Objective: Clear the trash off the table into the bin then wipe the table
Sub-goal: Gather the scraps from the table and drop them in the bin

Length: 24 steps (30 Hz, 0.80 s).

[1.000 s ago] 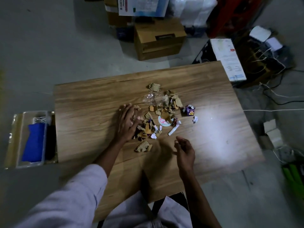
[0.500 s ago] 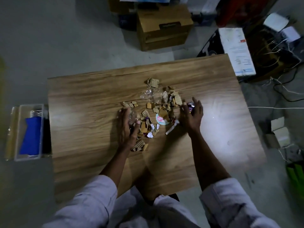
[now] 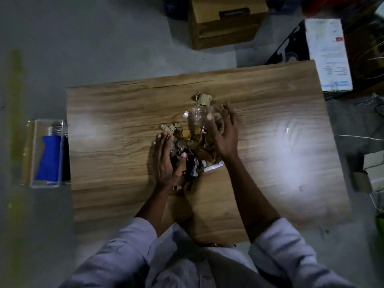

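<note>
A heap of trash [image 3: 196, 145], made of torn cardboard bits, paper scraps and crumpled clear plastic [image 3: 196, 115], lies in the middle of the wooden table [image 3: 116, 129]. My left hand [image 3: 166, 163] is cupped against the heap's left side, fingers fairly straight and thumb on the scraps. My right hand [image 3: 225, 135], blurred by motion, spreads over the heap's right side and the plastic. One cardboard piece [image 3: 203, 98] lies just beyond the heap. A white strip [image 3: 214, 167] pokes out by my right wrist.
A clear bin [image 3: 33, 154] holding a blue cloth [image 3: 48, 159] sits on the floor against the table's left edge. A cardboard box [image 3: 224, 19] stands behind the table and a white-labelled box [image 3: 328, 57] at the back right. Cables and small boxes [image 3: 372, 169] lie on the right.
My right hand came from the table's near side to the far right of the heap and swept inward. Both hands squeezed the scattered trash into a tighter pile. The camera has moved closer.
</note>
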Motion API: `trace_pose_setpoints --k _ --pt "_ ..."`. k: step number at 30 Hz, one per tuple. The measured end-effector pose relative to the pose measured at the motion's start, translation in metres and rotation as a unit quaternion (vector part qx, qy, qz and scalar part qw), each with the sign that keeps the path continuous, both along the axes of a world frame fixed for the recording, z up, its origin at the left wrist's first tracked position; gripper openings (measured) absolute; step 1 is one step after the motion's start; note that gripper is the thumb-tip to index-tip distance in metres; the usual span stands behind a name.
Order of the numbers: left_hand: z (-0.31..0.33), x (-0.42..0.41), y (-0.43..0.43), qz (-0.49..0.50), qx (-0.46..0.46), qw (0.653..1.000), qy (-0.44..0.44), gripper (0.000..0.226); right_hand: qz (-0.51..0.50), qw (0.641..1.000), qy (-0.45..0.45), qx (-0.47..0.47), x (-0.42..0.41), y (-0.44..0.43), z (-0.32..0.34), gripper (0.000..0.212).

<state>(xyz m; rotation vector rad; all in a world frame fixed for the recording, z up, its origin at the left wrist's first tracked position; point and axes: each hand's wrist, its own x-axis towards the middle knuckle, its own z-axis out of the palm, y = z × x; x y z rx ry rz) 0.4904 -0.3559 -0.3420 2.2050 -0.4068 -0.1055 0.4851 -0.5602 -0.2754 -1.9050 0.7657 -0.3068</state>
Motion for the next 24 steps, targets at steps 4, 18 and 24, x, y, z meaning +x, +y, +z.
trace_pose_setpoints --k 4,18,24 --pt "0.001 0.001 -0.001 -0.002 0.0 1.0 -0.02 0.063 0.11 0.982 0.09 -0.125 0.07 -0.031 -0.015 0.061" --pt "-0.003 0.003 -0.001 0.011 -0.014 1.0 -0.008 0.062 0.099 0.972 0.092 -0.191 0.001 -0.008 -0.007 0.045" --pt "-0.001 0.003 -0.001 0.014 -0.019 1.0 -0.004 0.054 0.121 0.968 0.172 -0.134 0.015 -0.051 -0.03 0.072"
